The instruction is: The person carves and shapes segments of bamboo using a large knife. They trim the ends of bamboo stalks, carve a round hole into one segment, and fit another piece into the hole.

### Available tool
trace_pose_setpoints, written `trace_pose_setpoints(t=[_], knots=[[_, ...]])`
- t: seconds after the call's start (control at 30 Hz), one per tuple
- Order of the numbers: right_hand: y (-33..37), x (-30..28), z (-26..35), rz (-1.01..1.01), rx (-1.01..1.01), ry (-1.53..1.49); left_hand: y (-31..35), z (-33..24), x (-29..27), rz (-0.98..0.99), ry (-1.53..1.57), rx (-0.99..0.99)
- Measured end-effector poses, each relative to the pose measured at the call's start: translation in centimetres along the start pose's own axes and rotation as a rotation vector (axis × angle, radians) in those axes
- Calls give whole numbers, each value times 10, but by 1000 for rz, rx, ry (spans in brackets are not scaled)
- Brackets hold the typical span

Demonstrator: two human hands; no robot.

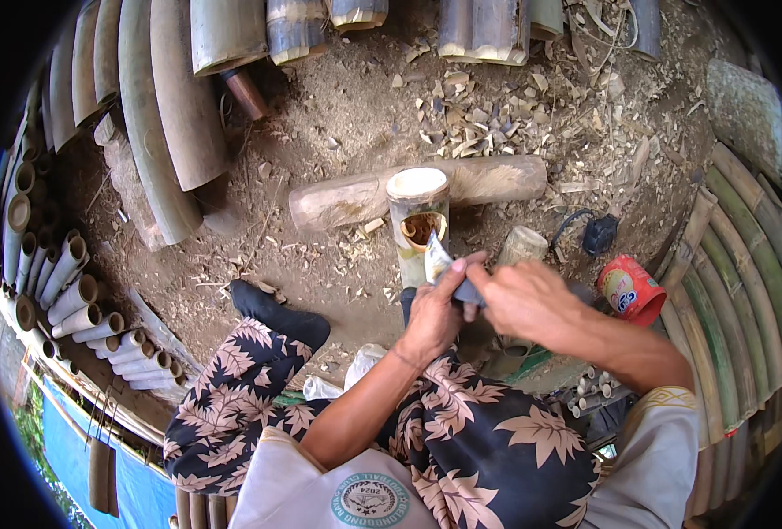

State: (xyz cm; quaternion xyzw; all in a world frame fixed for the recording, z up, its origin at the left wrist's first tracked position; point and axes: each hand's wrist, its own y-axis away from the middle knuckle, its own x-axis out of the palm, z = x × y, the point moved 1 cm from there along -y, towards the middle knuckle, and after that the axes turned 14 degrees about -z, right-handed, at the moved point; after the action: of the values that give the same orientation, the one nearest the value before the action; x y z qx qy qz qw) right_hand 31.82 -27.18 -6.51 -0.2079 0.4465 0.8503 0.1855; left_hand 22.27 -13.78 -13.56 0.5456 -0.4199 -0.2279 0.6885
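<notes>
An upright-looking bamboo section [404,214] with a cut opening in its side rests against a log, in front of my body. A pale, smeared knife blade [436,257] points into or just at that opening; the exact contact is hard to see. My right hand [523,298] is closed around the knife's dark handle end. Beside it my left hand [435,317] is closed too, its thumb laid along the base of the blade. Most of the handle is hidden by my fingers.
The log [338,202] lies crosswise on dirt, with wood chips [475,123] beyond it. A short bamboo stub [523,245], a black object with a cord [599,234] and a red tub [633,291] stand right. Bamboo tubes [74,256] pile left; split bamboo [726,300] leans right.
</notes>
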Motion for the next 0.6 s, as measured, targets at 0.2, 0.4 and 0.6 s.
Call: trace_pose_setpoints(t=[0.2, 0.4, 0.6], knots=[[10, 44, 25, -286, 84, -394, 49, -47, -4, -325, -590, 303], [10, -5, 1, -191, -54, 126, 7, -10, 27, -10, 131, -39], [-3, 25, 5, -6, 197, -281, 16, -30, 7, -308, -268, 74]])
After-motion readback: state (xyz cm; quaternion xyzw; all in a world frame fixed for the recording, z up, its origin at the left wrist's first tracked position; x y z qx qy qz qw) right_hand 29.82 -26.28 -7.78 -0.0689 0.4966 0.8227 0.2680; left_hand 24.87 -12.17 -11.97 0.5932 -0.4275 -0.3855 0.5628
